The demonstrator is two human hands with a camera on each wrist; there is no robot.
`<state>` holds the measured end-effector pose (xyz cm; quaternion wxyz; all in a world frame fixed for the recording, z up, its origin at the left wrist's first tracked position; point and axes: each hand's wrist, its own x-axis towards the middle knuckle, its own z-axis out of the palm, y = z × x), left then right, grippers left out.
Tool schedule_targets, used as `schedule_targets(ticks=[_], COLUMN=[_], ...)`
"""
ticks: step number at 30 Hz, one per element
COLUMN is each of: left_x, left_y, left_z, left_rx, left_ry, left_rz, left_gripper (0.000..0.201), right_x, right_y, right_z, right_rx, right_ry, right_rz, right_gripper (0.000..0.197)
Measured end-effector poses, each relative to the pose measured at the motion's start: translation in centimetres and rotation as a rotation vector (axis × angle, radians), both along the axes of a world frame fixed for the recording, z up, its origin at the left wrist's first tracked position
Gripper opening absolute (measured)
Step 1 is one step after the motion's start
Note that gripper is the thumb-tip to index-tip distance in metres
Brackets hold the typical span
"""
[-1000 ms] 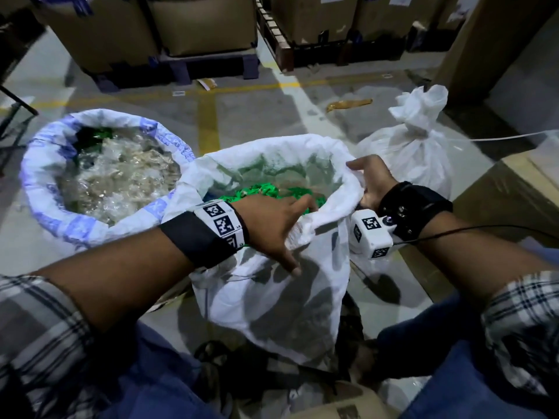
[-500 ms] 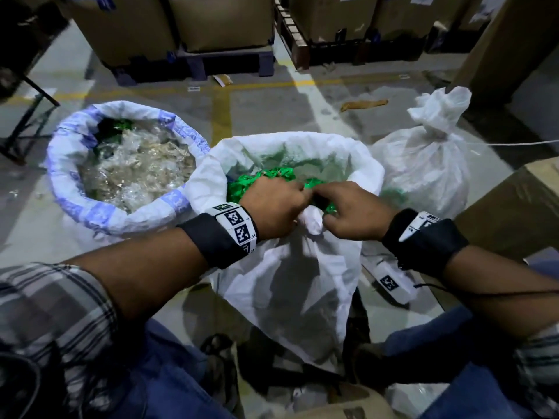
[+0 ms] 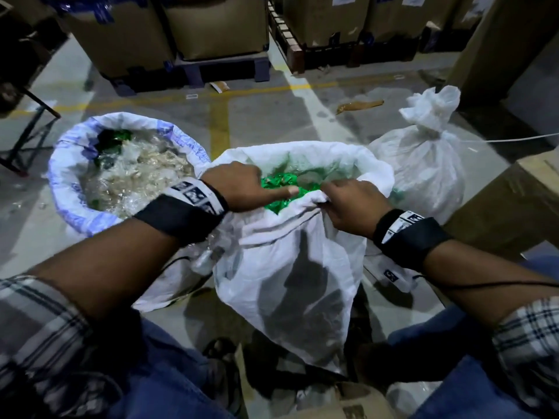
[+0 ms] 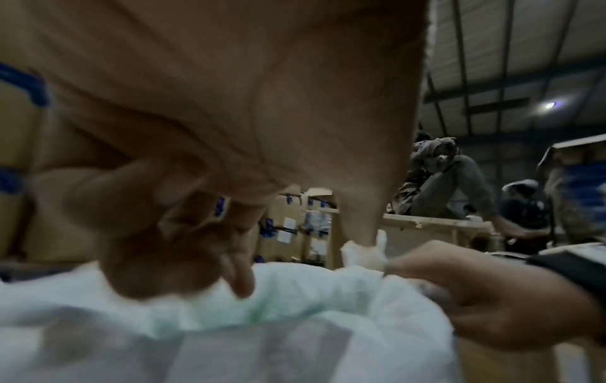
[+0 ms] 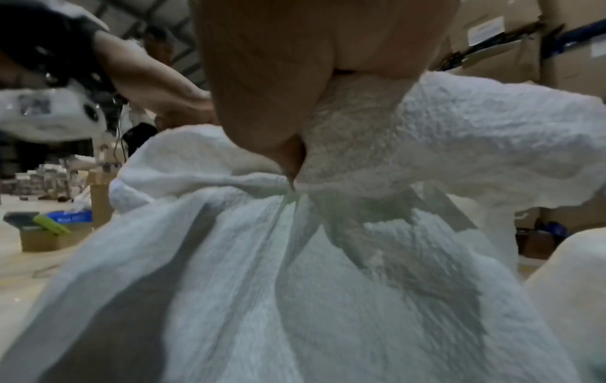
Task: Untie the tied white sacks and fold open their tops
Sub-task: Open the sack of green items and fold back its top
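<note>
The middle white sack (image 3: 296, 267) stands open between my knees, with green pieces (image 3: 278, 184) inside. My right hand (image 3: 348, 204) grips a bunched fold of its near rim; the right wrist view shows that hand (image 5: 288, 129) pinching the gathered cloth of the sack (image 5: 295, 285). My left hand (image 3: 248, 189) is at the near-left rim with the thumb stretched out over the green pieces. In the blurred left wrist view, the left hand (image 4: 196, 246) has its fingers hooked down onto the sack (image 4: 229, 337). A tied white sack (image 3: 423, 170) stands behind on the right.
An open sack with a rolled blue-printed rim (image 3: 69, 176) holds clear plastic pieces at the left. Cardboard boxes on pallets (image 3: 211, 25) line the back. A cardboard box (image 3: 514, 201) is close on the right. A white cord (image 3: 508, 137) runs past the tied sack.
My right hand came from the sack's far right rim to the near rim and met the left hand. Since then the left hand has slid left along the rim and the two hands are apart.
</note>
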<state>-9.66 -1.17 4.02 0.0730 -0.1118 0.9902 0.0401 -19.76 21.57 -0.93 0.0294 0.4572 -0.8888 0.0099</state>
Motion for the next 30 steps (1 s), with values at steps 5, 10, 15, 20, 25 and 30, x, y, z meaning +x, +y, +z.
schedule_targets(ticks=[5, 10, 15, 20, 25, 30], left_x=[1.8, 1.8, -0.1, -1.7, -2.3, -2.4], left_y=[-5.6, -2.9, -2.5, -1.8, -1.9, -1.3], left_z=[0.1, -1.5, -1.5, -0.5, -0.3, -0.8], left_rx=[0.351, 1.168, 1.505, 1.78, 1.902, 1.926], left_ry=[-0.375, -0.208, -0.012, 0.1, 0.33, 0.531], left_rz=[0.483, 0.778, 0.884, 1.022, 0.975, 1.077], left_gripper=[0.073, 0.042, 0.02, 0.026, 0.028, 0.025], right_x=[-0.8, -1.0, 1.8, 3.2, 2.5, 3.1], right_y=[0.1, -0.5, -1.7, -2.0, -2.3, -2.7], right_z=[-0.3, -0.2, 1.1, 1.0, 0.7, -1.5], right_rx=[0.045, 0.102, -0.012, -0.253, -0.2, -0.186], right_ry=[0.02, 0.025, -0.129, -0.2, 0.127, 0.408], right_rz=[-0.138, -0.149, 0.019, 0.009, 0.129, 0.3], right_gripper=[0.032, 0.046, 0.084, 0.055, 0.028, 0.015])
